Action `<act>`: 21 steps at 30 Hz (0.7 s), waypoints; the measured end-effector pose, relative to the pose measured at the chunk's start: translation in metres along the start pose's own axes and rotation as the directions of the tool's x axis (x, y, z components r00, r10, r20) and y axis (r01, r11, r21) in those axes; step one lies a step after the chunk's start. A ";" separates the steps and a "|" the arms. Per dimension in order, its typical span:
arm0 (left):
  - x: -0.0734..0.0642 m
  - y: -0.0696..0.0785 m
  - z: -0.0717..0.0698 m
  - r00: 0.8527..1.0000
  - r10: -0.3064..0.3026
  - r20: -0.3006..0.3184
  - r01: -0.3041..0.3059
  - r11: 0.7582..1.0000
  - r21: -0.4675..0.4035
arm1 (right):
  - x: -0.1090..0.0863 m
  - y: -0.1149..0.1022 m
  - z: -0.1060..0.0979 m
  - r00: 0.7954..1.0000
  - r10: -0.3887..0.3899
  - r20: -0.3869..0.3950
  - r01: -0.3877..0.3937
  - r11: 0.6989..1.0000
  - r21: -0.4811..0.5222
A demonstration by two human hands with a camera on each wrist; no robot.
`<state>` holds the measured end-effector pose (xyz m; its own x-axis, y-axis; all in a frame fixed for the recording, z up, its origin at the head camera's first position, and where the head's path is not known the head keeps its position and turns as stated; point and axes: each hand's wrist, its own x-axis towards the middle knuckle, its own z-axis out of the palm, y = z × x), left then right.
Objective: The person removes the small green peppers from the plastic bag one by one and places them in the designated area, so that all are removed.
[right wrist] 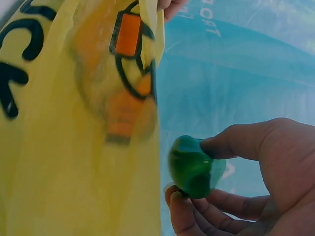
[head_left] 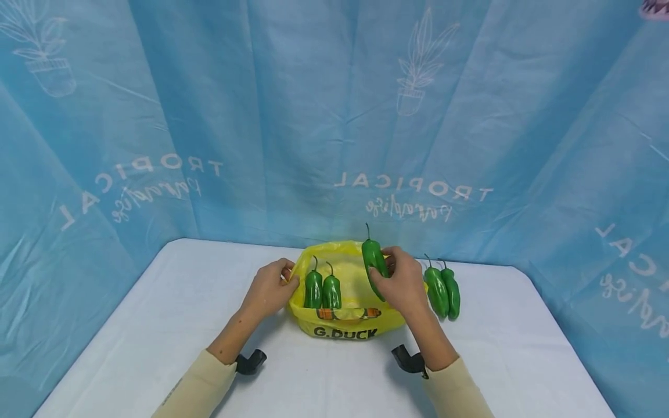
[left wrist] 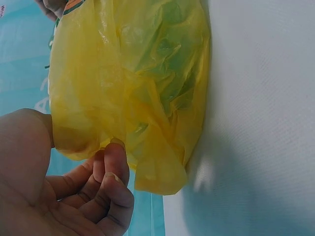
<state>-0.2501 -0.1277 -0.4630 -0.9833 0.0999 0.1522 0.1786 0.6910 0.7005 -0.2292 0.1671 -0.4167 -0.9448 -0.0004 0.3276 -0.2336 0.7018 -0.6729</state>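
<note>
A yellow plastic bag (head_left: 340, 325) printed "G.DUCK" stands with its mouth spread wide in the middle of the table. My left hand (head_left: 270, 288) pinches the bag's left rim between thumb and fingers; the left wrist view shows the same hand (left wrist: 83, 182) at the folded plastic. Two green peppers (head_left: 322, 290) stand side by side inside the bag, stems up. Over the right part of the opening, my right hand (head_left: 401, 281) grips another green pepper (head_left: 373, 258), stem up and slightly tilted. In the right wrist view this pepper (right wrist: 189, 167) sits between thumb and fingers.
Two more green peppers (head_left: 443, 293) lie together on the white table (head_left: 334, 383), just right of the bag and close to my right hand. A blue printed curtain (head_left: 292, 116) hangs behind and along both sides of the table.
</note>
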 end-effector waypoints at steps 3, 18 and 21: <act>0.000 -0.001 0.000 1.000 -0.005 0.000 0.005 1.000 0.004 | -0.002 0.006 -0.004 1.000 0.000 -0.012 -0.001 1.000 -0.021; 0.000 -0.001 -0.001 1.000 0.006 -0.011 -0.006 1.000 -0.001 | -0.014 0.028 -0.024 0.998 -0.010 -0.058 0.006 0.997 -0.071; 0.000 -0.001 0.000 1.000 0.005 -0.007 -0.005 1.000 0.002 | -0.018 0.033 -0.028 0.998 -0.001 -0.068 -0.004 0.997 -0.075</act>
<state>-0.2503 -0.1284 -0.4643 -0.9821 0.0984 0.1605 0.1834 0.6921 0.6981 -0.2134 0.2101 -0.4257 -0.9268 0.0467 0.3726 -0.2123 0.7533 -0.6225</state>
